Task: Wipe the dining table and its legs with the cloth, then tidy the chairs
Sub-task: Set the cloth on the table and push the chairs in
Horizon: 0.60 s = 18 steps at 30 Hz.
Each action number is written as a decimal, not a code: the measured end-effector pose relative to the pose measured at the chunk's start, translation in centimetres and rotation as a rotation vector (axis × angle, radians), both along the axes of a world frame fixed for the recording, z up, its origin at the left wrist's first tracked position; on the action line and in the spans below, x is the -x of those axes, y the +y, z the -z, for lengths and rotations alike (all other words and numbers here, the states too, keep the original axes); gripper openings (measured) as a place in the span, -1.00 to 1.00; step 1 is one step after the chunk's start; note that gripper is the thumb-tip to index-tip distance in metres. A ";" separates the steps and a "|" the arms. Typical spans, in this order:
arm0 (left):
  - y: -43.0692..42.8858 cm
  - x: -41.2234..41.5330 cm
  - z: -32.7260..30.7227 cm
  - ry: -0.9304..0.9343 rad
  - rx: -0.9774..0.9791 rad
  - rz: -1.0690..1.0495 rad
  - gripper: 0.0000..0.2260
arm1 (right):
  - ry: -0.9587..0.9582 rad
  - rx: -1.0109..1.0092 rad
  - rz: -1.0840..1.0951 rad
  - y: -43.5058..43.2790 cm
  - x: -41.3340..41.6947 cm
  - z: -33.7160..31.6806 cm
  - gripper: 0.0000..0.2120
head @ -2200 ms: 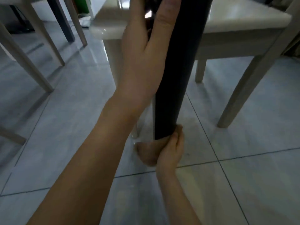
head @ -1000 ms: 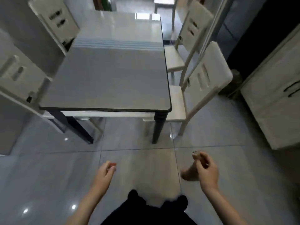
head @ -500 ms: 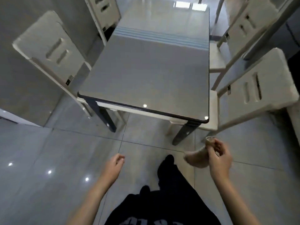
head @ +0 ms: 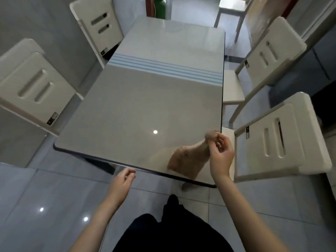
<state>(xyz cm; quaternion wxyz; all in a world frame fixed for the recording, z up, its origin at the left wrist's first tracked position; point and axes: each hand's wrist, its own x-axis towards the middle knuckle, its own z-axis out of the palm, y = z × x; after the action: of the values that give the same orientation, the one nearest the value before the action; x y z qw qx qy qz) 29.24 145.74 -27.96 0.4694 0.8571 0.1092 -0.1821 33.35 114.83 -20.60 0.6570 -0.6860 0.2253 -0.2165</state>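
Your right hand [head: 221, 157]: fingers pinch the tan cloth [head: 189, 160], which hangs over the dining table [head: 145, 99] near corner | left hand [head: 121, 184]: loosely curled, empty | chair stickers [head: 247, 132]: unreadable

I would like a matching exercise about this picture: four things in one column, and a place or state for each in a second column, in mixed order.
Things:
1. cloth
2. left hand
3. blue stripes
4. dining table

Places or states:
a. holds nothing, fingers curled, near the table's front edge
b. run across the tabletop
c. hangs from the right hand over the table's near right corner
d. stands between white chairs on both sides

Pairs: 1-c, 2-a, 3-b, 4-d
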 end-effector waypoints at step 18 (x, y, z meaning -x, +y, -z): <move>0.9 -8.7 1.2 0.050 -0.062 0.388 -0.85 | 0.522 0.509 -0.145 -1.3 -0.3 8.4 -0.73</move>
<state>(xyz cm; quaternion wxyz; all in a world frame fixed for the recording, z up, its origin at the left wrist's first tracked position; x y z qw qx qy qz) 37.94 146.64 -29.18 0.3959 0.8713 -0.0409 -0.2870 33.69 113.51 -29.02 0.3995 -0.8737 0.2754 -0.0362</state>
